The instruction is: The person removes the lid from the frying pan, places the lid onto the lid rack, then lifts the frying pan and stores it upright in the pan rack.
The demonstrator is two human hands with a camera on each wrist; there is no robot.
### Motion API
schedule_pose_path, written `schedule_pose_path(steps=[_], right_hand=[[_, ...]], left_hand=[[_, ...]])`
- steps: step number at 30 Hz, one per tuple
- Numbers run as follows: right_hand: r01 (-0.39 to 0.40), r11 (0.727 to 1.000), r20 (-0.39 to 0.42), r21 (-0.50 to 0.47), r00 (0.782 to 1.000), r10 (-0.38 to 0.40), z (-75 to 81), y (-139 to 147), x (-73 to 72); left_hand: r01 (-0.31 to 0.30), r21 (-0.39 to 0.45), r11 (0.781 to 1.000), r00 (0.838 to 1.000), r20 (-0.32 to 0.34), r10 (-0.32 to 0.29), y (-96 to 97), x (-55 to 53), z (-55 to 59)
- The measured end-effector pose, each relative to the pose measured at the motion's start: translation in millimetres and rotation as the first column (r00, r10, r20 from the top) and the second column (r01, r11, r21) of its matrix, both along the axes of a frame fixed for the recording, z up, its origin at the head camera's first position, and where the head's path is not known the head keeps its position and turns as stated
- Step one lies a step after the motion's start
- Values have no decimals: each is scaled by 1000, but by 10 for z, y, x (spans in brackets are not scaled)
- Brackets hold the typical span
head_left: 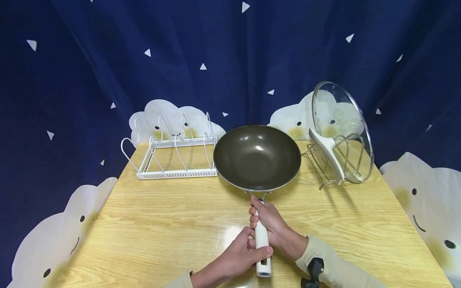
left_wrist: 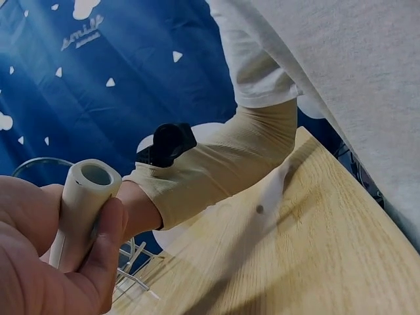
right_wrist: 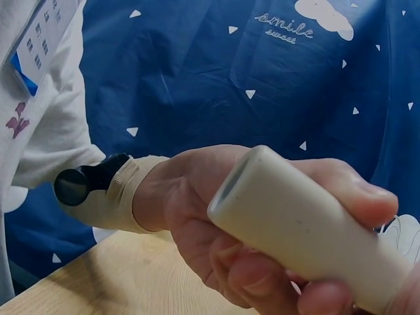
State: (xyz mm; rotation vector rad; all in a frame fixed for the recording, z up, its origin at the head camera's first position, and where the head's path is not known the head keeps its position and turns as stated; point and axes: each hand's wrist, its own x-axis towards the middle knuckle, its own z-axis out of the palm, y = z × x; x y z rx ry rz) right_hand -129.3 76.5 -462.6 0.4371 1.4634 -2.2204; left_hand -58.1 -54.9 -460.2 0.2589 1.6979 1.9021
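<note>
A dark-coated wok [head_left: 257,158] with a long pale handle [head_left: 262,236] is held above the middle of the wooden table, its inside facing me. My right hand [head_left: 271,222] grips the handle close to the pan, thumb along the top. Nearer the handle's end, my left hand [head_left: 239,254] holds it with the thumb laid across. The left wrist view shows the hollow handle end [left_wrist: 95,174] between the left thumb and fingers. In the right wrist view, left-hand fingers [right_wrist: 262,279] curl under the handle; most of the right hand is out of that view.
A white wire rack [head_left: 180,174] stands left of the wok on the wooden table [head_left: 162,224]. To the right, a glass lid [head_left: 365,132] with a white handle [head_left: 329,150] leans upright in a metal wire stand [head_left: 320,168]. A dark blue curtain [head_left: 230,48] hangs behind.
</note>
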Motion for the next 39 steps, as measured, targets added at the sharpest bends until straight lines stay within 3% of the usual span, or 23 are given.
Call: schedule_pose_path(steps=[11, 28, 39], right_hand=[[36, 999, 9, -24, 999, -35, 36, -28, 19], [25, 999, -1, -42, 1000, -25, 87, -27, 58], [8, 998, -27, -58, 1000, -10, 181, -24, 74]], left_hand=[[20, 9, 1000, 999, -28, -20, -27, 8, 42], [12, -10, 1000, 999, -36, -12, -41, 50, 112], [42, -2, 999, 997, -69, -42, -76, 59, 170]])
